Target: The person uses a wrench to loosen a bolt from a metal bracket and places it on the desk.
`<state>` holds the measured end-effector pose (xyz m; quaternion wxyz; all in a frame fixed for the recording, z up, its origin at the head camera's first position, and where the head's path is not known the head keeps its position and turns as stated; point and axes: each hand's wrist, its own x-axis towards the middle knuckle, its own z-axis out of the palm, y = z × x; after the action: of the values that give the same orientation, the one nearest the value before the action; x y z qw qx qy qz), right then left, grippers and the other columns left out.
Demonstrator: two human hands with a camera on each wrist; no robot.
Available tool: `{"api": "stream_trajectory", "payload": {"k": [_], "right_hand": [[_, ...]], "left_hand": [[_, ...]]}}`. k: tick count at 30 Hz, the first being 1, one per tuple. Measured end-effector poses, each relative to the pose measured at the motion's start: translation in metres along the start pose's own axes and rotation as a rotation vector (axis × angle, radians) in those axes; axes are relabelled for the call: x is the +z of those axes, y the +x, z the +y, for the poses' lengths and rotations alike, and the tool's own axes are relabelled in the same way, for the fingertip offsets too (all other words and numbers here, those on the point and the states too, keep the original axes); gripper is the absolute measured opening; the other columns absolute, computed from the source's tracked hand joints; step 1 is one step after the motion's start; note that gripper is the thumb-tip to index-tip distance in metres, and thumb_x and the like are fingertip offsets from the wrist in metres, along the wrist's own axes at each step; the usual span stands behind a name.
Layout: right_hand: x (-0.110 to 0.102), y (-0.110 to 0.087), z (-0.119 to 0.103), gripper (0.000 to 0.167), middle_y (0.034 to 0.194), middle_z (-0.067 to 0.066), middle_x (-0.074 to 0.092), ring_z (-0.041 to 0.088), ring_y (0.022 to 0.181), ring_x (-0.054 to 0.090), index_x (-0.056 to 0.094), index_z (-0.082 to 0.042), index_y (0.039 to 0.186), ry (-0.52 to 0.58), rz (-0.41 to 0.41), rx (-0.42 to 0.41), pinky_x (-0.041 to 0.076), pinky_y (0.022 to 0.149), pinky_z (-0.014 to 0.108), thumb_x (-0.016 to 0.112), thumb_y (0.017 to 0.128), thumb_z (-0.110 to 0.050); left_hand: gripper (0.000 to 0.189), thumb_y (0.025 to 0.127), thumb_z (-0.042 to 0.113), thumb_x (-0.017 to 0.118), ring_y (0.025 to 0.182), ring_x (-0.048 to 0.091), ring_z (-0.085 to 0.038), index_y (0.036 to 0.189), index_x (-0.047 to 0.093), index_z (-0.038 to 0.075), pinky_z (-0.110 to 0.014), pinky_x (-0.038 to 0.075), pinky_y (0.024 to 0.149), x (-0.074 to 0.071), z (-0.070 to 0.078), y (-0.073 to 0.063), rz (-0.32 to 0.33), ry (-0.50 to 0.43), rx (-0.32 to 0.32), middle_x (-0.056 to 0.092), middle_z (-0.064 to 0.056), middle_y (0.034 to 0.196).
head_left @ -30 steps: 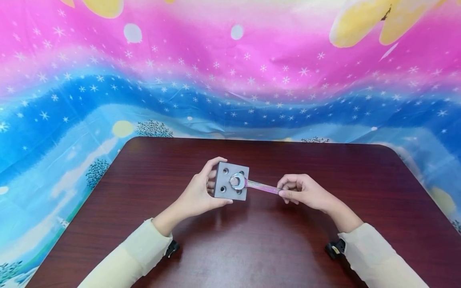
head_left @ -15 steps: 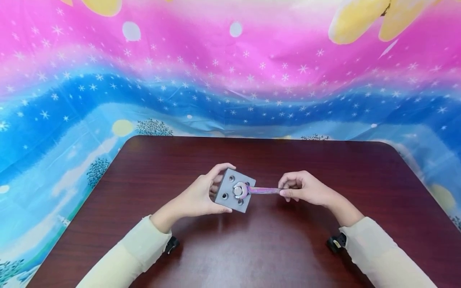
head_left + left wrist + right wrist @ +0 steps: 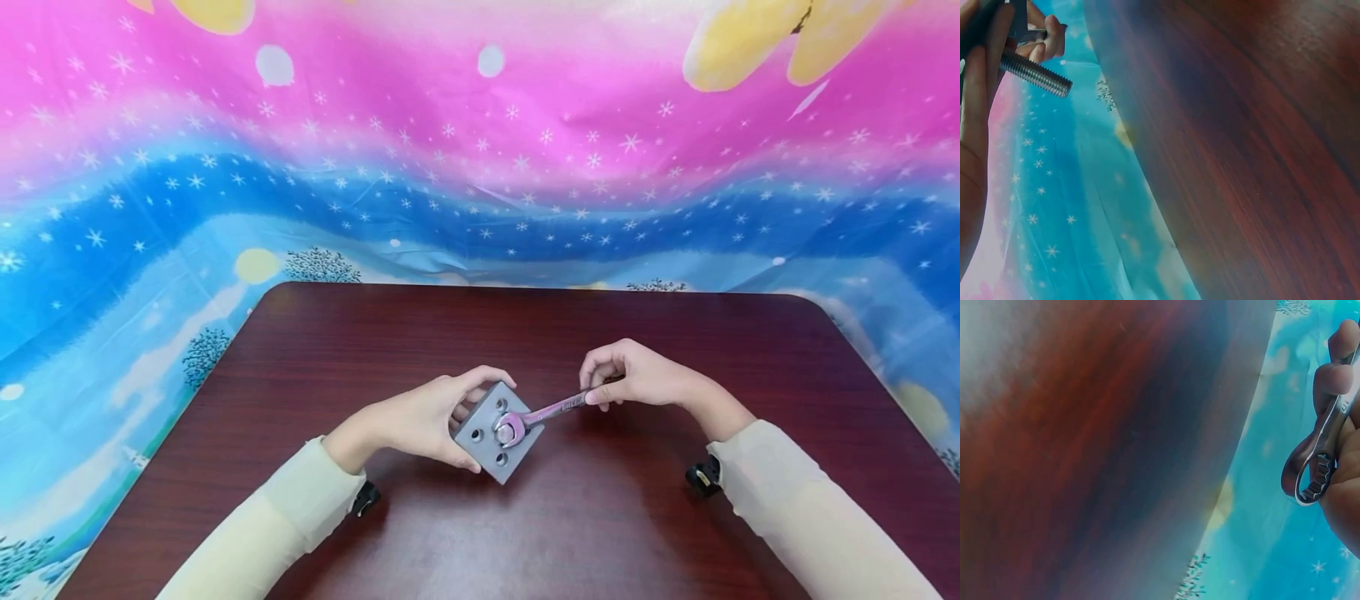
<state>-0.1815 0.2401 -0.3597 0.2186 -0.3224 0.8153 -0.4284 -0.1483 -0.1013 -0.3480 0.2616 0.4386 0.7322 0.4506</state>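
My left hand (image 3: 431, 421) grips a grey square metal block (image 3: 487, 415) by its edges, tilted so one corner points down toward me. Holes show near its corners, and a bolt head (image 3: 506, 433) sits at its middle. Out of the block's back sticks the bolt's threaded shank (image 3: 1038, 74), in the left wrist view. The open end of a combination wrench (image 3: 551, 410) is around the bolt head. With thumb and fingers my right hand (image 3: 633, 375) pinches the wrench's far end; its ring end (image 3: 1310, 478) shows below the fingers in the right wrist view.
Both hands are above a dark red-brown wooden table (image 3: 375, 333). Behind it hangs a pink and blue cloth (image 3: 480, 183) with snowflakes. A small black device (image 3: 703, 477) is at the right cuff and another black device (image 3: 366, 497) at the left.
The block has turned clockwise and come lower, toward me, with my left hand. The wrench has swung from sloping down rightward to sloping up rightward, as my right hand rises slightly.
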Motion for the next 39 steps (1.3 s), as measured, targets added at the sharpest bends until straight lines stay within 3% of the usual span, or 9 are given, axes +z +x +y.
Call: {"api": "stream_trajectory", "payload": {"k": [4, 8, 13, 16, 20, 26, 32, 39], "right_hand": [[-0.006, 0.001, -0.004, 0.012, 0.073, 0.017, 0.069, 0.028, 0.063, 0.059, 0.068, -0.007, 0.099, -0.012, -0.024, -0.007, 0.050, 0.056, 0.032, 0.073, 0.088, -0.009], [-0.007, -0.005, -0.007, 0.015, 0.081, 0.016, 0.070, 0.017, 0.067, 0.057, 0.069, -0.009, 0.103, -0.042, -0.006, -0.043, 0.049, 0.062, 0.028, 0.073, 0.089, -0.010], [-0.001, -0.017, -0.007, 0.016, 0.085, -0.003, 0.072, 0.009, 0.076, 0.058, 0.070, -0.015, 0.102, -0.143, 0.127, -0.082, 0.050, 0.068, 0.026, 0.076, 0.087, -0.013], [0.004, -0.025, -0.006, 0.018, 0.081, -0.005, 0.071, 0.007, 0.073, 0.058, 0.071, -0.014, 0.101, -0.155, 0.239, -0.102, 0.049, 0.064, 0.025, 0.077, 0.085, -0.008], [0.012, -0.034, -0.008, 0.023, 0.078, -0.003, 0.069, 0.007, 0.066, 0.057, 0.070, -0.013, 0.105, -0.157, 0.369, -0.123, 0.045, 0.058, 0.025, 0.075, 0.085, -0.002], [0.026, -0.041, -0.017, 0.030, 0.075, -0.009, 0.066, 0.008, 0.058, 0.053, 0.067, -0.014, 0.112, -0.189, 0.514, -0.123, 0.040, 0.051, 0.025, 0.072, 0.087, 0.001], [0.040, -0.041, -0.022, 0.032, 0.073, 0.000, 0.065, 0.005, 0.055, 0.051, 0.067, -0.015, 0.113, -0.197, 0.563, -0.111, 0.041, 0.049, 0.023, 0.072, 0.086, 0.002], [0.057, -0.033, -0.027, 0.032, 0.074, -0.004, 0.067, 0.006, 0.059, 0.056, 0.066, -0.015, 0.112, -0.219, 0.603, -0.098, 0.043, 0.051, 0.021, 0.073, 0.085, 0.002]], "left_hand": [[0.089, 0.073, 0.005, 0.086, 0.091, 0.070, -0.010, 0.143, 0.032, 0.020, -0.029, 0.058, 0.085, 0.000, 0.000, 0.001, -0.019, -0.008, 0.002, 0.068, -0.005, 0.119], [0.089, 0.073, 0.007, 0.086, 0.090, 0.070, -0.010, 0.143, 0.033, 0.021, -0.029, 0.058, 0.084, -0.003, -0.002, -0.003, 0.030, 0.014, -0.009, 0.068, -0.003, 0.119], [0.090, 0.072, 0.009, 0.088, 0.089, 0.070, -0.012, 0.143, 0.034, 0.026, -0.030, 0.058, 0.083, -0.005, -0.003, -0.011, 0.114, 0.028, -0.046, 0.069, -0.001, 0.117], [0.091, 0.072, 0.008, 0.088, 0.087, 0.071, -0.013, 0.143, 0.035, 0.027, -0.031, 0.058, 0.081, -0.005, -0.005, -0.014, 0.168, 0.037, -0.057, 0.070, -0.001, 0.116], [0.092, 0.072, 0.008, 0.088, 0.084, 0.071, -0.013, 0.144, 0.034, 0.022, -0.031, 0.059, 0.078, -0.003, -0.007, -0.016, 0.274, 0.041, -0.057, 0.071, -0.004, 0.115], [0.095, 0.070, 0.004, 0.088, 0.077, 0.070, -0.016, 0.145, 0.032, 0.023, -0.033, 0.060, 0.069, -0.001, -0.008, -0.011, 0.507, 0.014, -0.041, 0.071, -0.011, 0.111], [0.096, 0.069, 0.001, 0.088, 0.078, 0.073, -0.016, 0.144, 0.033, 0.027, -0.033, 0.061, 0.070, 0.002, -0.007, -0.003, 0.673, -0.027, -0.006, 0.072, -0.011, 0.113], [0.098, 0.069, 0.003, 0.089, 0.078, 0.073, -0.014, 0.146, 0.033, 0.026, -0.029, 0.060, 0.070, 0.009, -0.005, 0.006, 0.828, 0.051, 0.038, 0.073, -0.009, 0.107]]}}
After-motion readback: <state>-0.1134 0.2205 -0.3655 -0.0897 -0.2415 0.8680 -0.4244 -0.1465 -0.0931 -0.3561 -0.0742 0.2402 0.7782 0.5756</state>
